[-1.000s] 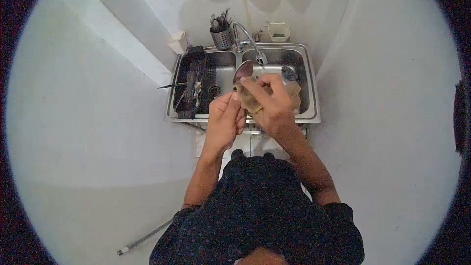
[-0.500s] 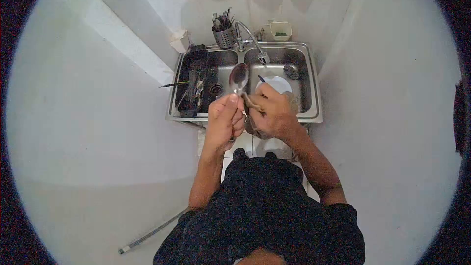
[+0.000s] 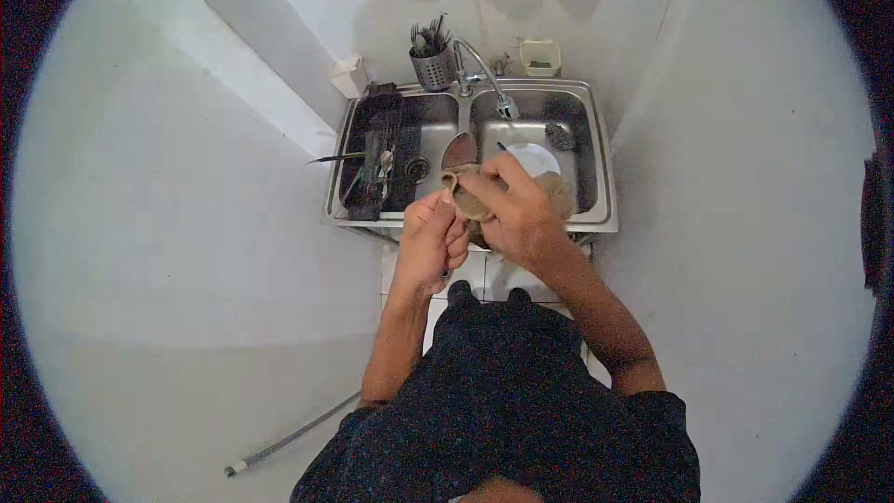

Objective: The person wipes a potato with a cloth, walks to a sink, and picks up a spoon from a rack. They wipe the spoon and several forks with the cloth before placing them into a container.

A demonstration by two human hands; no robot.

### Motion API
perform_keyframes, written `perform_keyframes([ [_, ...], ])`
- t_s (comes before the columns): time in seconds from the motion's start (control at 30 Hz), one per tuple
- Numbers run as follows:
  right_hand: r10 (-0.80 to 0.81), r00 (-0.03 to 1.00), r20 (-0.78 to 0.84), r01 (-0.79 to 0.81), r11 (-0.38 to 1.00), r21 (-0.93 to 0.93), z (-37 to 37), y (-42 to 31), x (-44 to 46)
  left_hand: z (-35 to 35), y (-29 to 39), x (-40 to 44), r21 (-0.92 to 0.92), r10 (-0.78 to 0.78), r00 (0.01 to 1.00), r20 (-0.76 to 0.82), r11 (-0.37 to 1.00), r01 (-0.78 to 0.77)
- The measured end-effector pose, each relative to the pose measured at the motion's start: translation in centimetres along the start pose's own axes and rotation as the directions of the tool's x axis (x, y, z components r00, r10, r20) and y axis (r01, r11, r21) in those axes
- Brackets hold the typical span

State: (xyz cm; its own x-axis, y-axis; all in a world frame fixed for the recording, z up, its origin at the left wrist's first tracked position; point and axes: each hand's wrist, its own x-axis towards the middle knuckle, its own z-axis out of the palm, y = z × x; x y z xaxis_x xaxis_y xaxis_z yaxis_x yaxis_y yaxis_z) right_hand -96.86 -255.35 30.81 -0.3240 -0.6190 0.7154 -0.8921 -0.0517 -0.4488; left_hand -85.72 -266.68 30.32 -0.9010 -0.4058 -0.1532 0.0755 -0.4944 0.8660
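Observation:
Upright in front of the sink, a metal spoon (image 3: 459, 151) is held by the handle in my left hand (image 3: 428, 240), which is closed around it with the bowl pointing up. My right hand (image 3: 523, 222) is closed on a tan cloth (image 3: 471, 199) that presses against the spoon just below its bowl. Part of the cloth hangs beneath and beside the right hand. Behind that hand, a white plate (image 3: 535, 158) lies in the right basin, partly covered from view. A thin dark tip shows just above the right fingers; its kind is unclear.
The double sink (image 3: 596, 216) has a black rack (image 3: 384, 135) with utensils in its left basin. A cutlery holder (image 3: 432, 69) and the faucet (image 3: 484, 61) stand behind. A dark scrubber (image 3: 560, 136) lies in the right basin. A pale holder (image 3: 540, 58) hangs at the back. Walls flank both sides.
My right hand has brought the cloth up onto the spoon, covering its neck and lower bowl. The left hand keeps its hold on the spoon. The whole view has shifted slightly.

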Motion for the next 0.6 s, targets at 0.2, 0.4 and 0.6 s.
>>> perform_keyframes([
  [0.2,0.032,0.998,-0.048,-0.034,0.999,-0.042,0.5,-0.8,-0.1,0.0,-0.3,-0.9,0.022,-0.003,0.999,-0.041,1.000,0.004],
  [0.4,0.179,0.983,-0.029,-0.175,0.977,0.124,-0.8,-0.3,-1.3,-0.8,-0.5,-1.2,0.018,-0.005,1.000,-0.026,1.000,0.005],
  [0.6,0.156,0.984,-0.086,-0.157,0.988,-0.006,-1.4,-2.0,-0.8,-0.2,-0.3,-1.7,0.029,-0.016,0.999,-0.030,0.999,0.017],
])
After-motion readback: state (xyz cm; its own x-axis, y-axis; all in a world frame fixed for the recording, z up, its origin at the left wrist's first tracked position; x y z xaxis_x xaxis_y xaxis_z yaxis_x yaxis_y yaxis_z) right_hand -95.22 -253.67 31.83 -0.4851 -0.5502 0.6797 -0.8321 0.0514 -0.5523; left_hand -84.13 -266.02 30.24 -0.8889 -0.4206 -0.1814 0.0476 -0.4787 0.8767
